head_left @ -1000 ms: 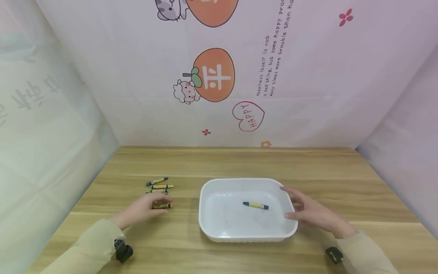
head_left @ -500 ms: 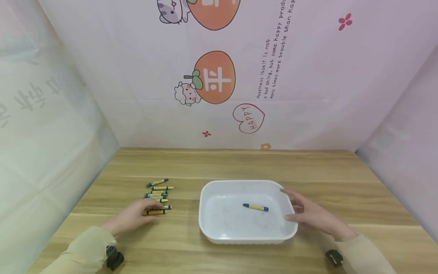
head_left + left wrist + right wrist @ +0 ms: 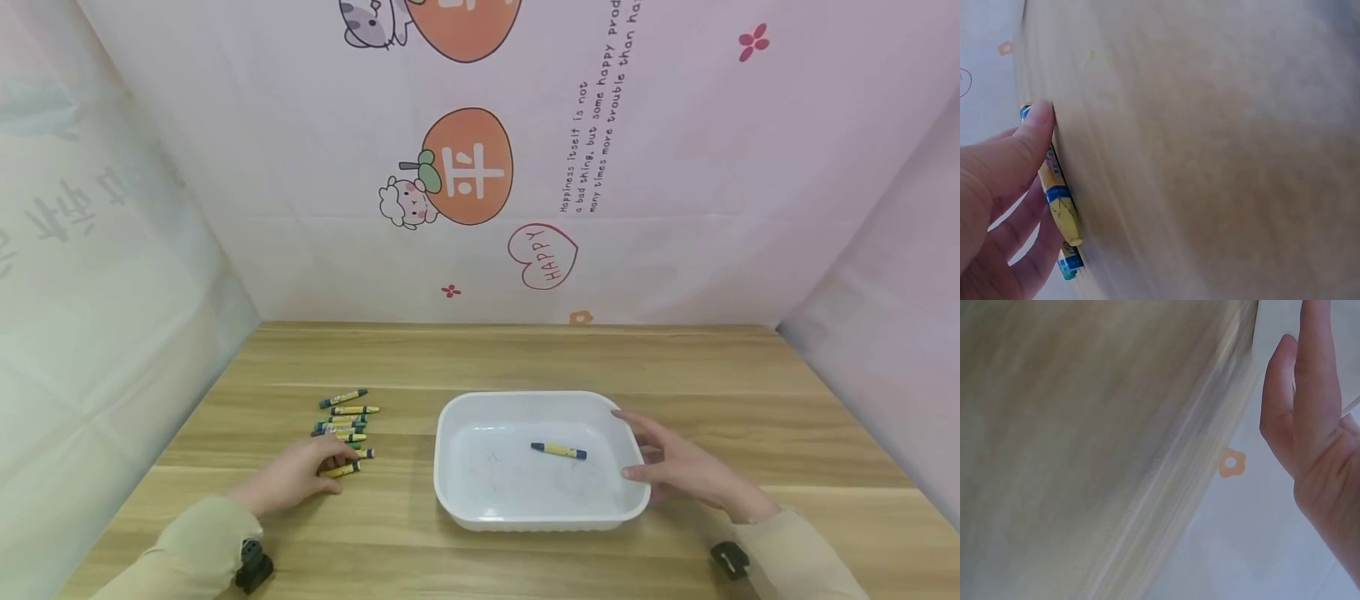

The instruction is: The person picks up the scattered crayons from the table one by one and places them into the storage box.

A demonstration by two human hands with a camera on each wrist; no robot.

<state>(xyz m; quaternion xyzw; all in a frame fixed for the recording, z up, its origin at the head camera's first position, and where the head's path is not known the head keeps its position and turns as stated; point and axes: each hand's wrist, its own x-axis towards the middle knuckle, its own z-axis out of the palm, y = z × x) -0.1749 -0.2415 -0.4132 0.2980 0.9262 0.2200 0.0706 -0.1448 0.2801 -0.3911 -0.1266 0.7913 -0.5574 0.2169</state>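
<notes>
Left grip [image 3: 296, 473] apparently round a part-hidden yellow crayon [image 3: 1057, 190]; right grip [image 3: 686, 468] relaxed against white tray [image 3: 491, 492].

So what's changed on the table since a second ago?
The left hand has shifted left and slightly nearer the person, uncovering more crayons on the table. The yellow crayon it pinches now slants; whether any was let go, I can't tell. The right hand, the white tray and the blue-and-yellow crayon inside it stayed put.

The table [image 3: 675, 358] is walled by pale sheets [image 3: 300, 100]. Orange fruits [image 3: 468, 142] and a heart [image 3: 543, 257] are printed on the back one.
</notes>
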